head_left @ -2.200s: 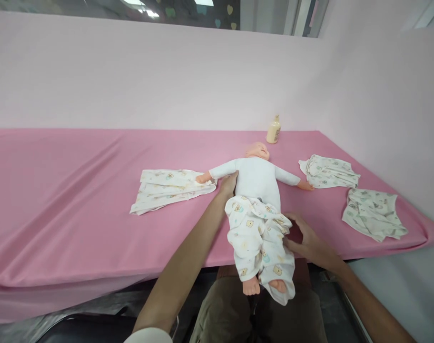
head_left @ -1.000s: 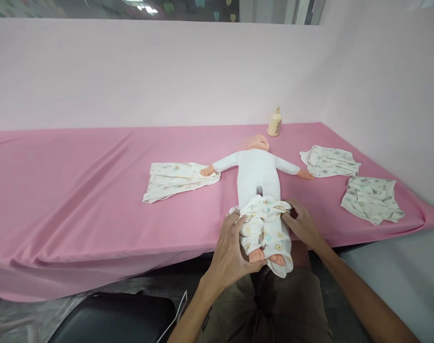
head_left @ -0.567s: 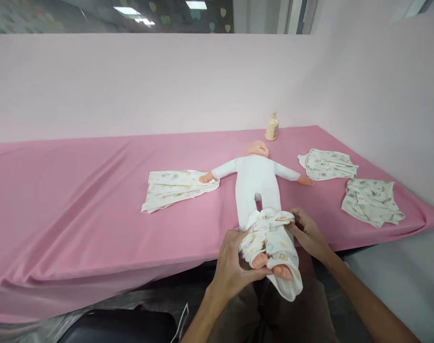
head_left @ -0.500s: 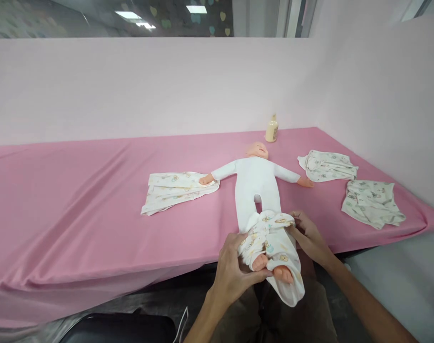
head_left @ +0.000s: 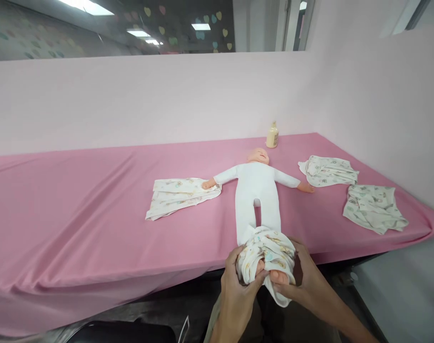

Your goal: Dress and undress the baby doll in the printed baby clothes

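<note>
A baby doll (head_left: 258, 195) with a white cloth body lies on its back, arms spread, its feet toward me at the table's front edge. Patterned baby trousers (head_left: 269, 243) are bunched around its lower legs, and the tips of both feet poke out of the cloth. My left hand (head_left: 238, 286) grips the bunched trousers from the left, thumb by one foot. From the right, my right hand (head_left: 304, 276) holds the same trousers, its thumb across the other foot. Some fingers of each hand are hidden behind the cloth.
A folded patterned garment (head_left: 183, 193) lies under the doll's hand at left. Two more patterned garments, one farther back (head_left: 329, 170) and one nearer (head_left: 376, 207), lie at right. A pump bottle (head_left: 272, 136) stands behind the doll's head. Pink cloth (head_left: 95, 228) covers the table.
My right hand has moved down from the trousers' upper edge to the doll's foot. The trousers are more gathered around the feet. The view has tilted up slightly.
</note>
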Motion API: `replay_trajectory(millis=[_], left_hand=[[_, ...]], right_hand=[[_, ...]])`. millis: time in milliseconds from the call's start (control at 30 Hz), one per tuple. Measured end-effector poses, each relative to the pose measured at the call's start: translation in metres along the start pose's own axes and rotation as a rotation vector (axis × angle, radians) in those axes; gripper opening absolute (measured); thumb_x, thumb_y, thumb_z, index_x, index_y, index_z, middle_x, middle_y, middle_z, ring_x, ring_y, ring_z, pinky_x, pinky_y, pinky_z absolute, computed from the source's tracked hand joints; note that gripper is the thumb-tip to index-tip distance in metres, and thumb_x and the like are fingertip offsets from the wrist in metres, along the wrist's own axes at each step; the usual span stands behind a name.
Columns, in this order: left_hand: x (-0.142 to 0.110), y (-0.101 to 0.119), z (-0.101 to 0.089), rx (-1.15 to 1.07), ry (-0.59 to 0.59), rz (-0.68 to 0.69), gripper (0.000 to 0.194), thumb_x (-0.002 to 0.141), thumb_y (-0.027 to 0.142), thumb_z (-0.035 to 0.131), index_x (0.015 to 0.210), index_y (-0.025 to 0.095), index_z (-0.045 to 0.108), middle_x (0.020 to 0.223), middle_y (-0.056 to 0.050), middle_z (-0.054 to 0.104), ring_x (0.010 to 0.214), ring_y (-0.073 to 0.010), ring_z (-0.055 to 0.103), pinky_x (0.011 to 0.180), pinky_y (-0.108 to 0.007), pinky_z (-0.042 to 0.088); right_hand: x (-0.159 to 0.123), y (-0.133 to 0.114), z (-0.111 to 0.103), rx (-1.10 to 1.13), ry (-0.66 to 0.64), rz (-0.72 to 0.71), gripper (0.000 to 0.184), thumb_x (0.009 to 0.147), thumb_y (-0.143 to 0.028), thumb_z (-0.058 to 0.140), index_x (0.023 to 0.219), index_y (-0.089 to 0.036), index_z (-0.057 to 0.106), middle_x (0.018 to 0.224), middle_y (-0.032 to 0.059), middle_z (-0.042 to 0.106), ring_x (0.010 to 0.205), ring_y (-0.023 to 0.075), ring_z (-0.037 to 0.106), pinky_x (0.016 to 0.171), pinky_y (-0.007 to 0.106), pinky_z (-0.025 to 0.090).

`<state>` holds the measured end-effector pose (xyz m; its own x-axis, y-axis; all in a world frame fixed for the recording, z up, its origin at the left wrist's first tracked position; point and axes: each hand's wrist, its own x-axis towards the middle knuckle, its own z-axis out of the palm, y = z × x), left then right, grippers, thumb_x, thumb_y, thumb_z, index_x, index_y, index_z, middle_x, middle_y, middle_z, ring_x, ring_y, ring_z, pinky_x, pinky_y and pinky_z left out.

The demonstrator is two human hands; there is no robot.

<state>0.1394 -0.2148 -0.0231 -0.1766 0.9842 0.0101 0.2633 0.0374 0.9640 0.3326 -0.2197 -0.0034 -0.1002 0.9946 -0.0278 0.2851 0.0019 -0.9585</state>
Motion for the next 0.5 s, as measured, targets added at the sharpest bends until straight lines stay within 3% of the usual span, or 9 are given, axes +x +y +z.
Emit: replay_trajectory(millis=[100, 233, 400, 500], left_hand=[[-0.001, 0.002, 0.001, 0.018, -0.011, -0.002, 0.066, 0.073, 0.050, 0.072, 0.127, 0.021, 0.049, 0.123, -0.011, 0.063, 0.112, -0.0273, 0.061, 0.094, -0.042, 0.051], [-0.002, 0.007, 0.002, 0.036, -0.010, -0.007, 0.064, 0.075, 0.051, 0.069, 0.127, 0.021, 0.049, 0.123, -0.011, 0.063, 0.112, -0.0278, 0.060, 0.095, -0.043, 0.049], [-0.007, 0.022, 0.005, -0.018, 0.037, -0.082, 0.069, 0.072, 0.054, 0.070, 0.126, 0.019, 0.046, 0.122, -0.013, 0.061, 0.112, -0.0285, 0.060, 0.095, -0.042, 0.047], [-0.012, 0.027, 0.007, -0.088, 0.056, -0.142, 0.066, 0.070, 0.052, 0.071, 0.120, 0.016, 0.048, 0.117, -0.013, 0.063, 0.107, -0.0282, 0.062, 0.091, -0.038, 0.048]], right_hand=[[0.000, -0.001, 0.010, 0.039, 0.029, -0.019, 0.069, 0.073, -0.035, 0.074, 0.133, -0.023, 0.042, 0.130, 0.0112, 0.055, 0.116, 0.0270, 0.056, 0.098, 0.041, 0.048], [-0.001, -0.006, 0.016, 0.096, 0.026, -0.006, 0.050, 0.075, -0.032, 0.070, 0.121, -0.021, 0.054, 0.115, 0.0096, 0.064, 0.101, 0.0270, 0.063, 0.088, 0.041, 0.052], [-0.003, -0.015, 0.019, 0.299, -0.028, 0.059, 0.052, 0.073, -0.036, 0.072, 0.120, -0.018, 0.059, 0.116, 0.0104, 0.068, 0.108, 0.0294, 0.062, 0.094, 0.042, 0.051], [-0.004, -0.020, 0.022, 0.393, -0.079, 0.111, 0.051, 0.071, -0.042, 0.073, 0.113, -0.015, 0.064, 0.109, 0.0116, 0.071, 0.102, 0.0306, 0.065, 0.087, 0.041, 0.053]])
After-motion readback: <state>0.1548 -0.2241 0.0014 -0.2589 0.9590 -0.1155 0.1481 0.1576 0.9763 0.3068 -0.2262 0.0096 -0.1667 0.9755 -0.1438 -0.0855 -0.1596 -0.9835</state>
